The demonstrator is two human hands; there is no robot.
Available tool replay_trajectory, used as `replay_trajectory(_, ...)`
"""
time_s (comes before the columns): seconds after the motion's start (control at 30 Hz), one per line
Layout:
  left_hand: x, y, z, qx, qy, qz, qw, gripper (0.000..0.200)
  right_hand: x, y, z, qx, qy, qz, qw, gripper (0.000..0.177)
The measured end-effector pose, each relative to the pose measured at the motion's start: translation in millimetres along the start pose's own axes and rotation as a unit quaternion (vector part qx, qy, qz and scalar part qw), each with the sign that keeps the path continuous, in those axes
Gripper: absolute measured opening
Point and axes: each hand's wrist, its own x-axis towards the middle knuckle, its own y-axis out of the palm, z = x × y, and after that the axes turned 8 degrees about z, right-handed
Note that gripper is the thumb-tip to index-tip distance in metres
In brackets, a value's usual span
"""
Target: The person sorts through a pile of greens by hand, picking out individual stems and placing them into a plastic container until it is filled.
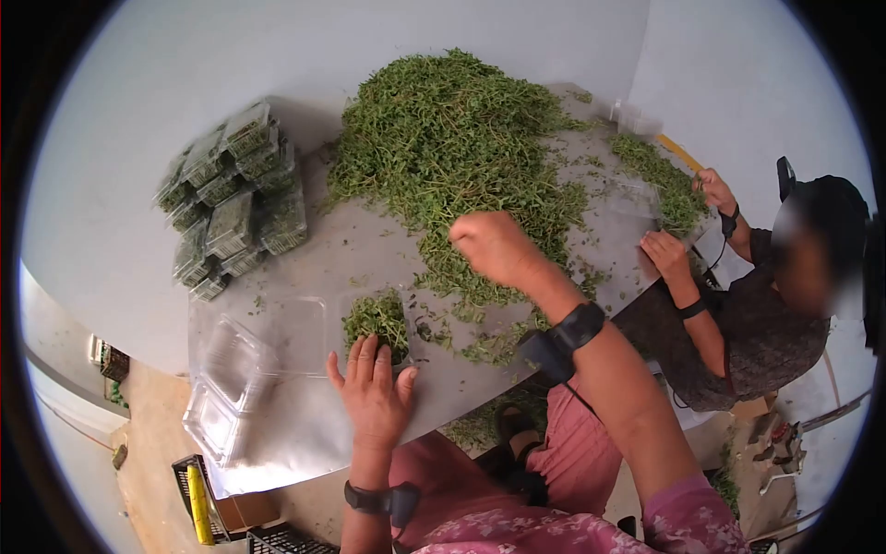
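Observation:
My left hand (374,392) lies with fingers spread at the near edge of an opened clear plastic clamshell box (303,334). Its fingertips touch the green leafy herbs (374,319) in the box's right half. Over the near side of a large heap of herb sprigs (452,138) is my right hand (498,247), fingers curled closed and slightly blurred. Whatever those fingers hold, if anything, is hidden. Loose sprigs lie on the table between the heap and the box.
Filled clear boxes (231,203) are stacked at the table's (305,425) back left. Open clear clamshells (231,369) lie at the left edge. To the right, a co-worker (729,323) has both hands near a smaller herb pile (660,175). Black crates (198,499) stand below on the floor.

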Motion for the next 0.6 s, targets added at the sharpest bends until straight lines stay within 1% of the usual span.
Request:
replay_trajectory(0.03,0,-1,-1,0.0,0.0,0.004,1.0,0.047,-5,-12,-15,0.053,0.059,-0.015,0.997,0.008)
replay_trajectory(0.07,0,-1,-1,-0.001,0.0,0.003,1.0,0.047,-10,-18,-38,0.005,0.076,-0.056,0.996,0.008)
replay_trajectory(0.1,1,-1,-1,0.0,-0.002,0.003,1.0,0.047,-15,-21,-61,0.001,0.09,-0.106,0.99,0.009)
replay_trajectory(0.13,1,-1,-1,0.001,-0.003,0.004,1.0,0.046,-24,-24,-81,0.002,0.094,-0.123,0.988,0.009)
replay_trajectory(0.17,1,-1,-2,0.0,-0.006,0.005,1.0,0.047,-30,-31,-91,-0.015,0.147,-0.064,0.987,0.01)
replay_trajectory(0.23,2,-1,-2,-0.002,-0.01,0.007,1.0,0.047,-36,-38,-101,-0.049,0.249,0.055,0.966,0.011)
replay_trajectory(0.37,2,1,-1,-0.001,-0.013,0.006,1.0,0.047,-47,-34,-93,0.0,0.208,0.117,0.971,0.012)
replay_trajectory(0.47,2,1,-1,0.0,-0.015,0.003,1.0,0.048,-55,-19,-93,-0.051,0.145,0.116,0.981,0.011)
replay_trajectory(0.57,2,2,-1,0.001,-0.014,-0.006,1.0,0.049,-56,-12,-91,-0.054,0.136,0.185,0.972,0.013)
replay_trajectory(0.6,1,2,-1,0.001,-0.013,-0.007,1.0,0.049,-59,-13,-91,-0.011,0.125,0.161,0.979,0.012)
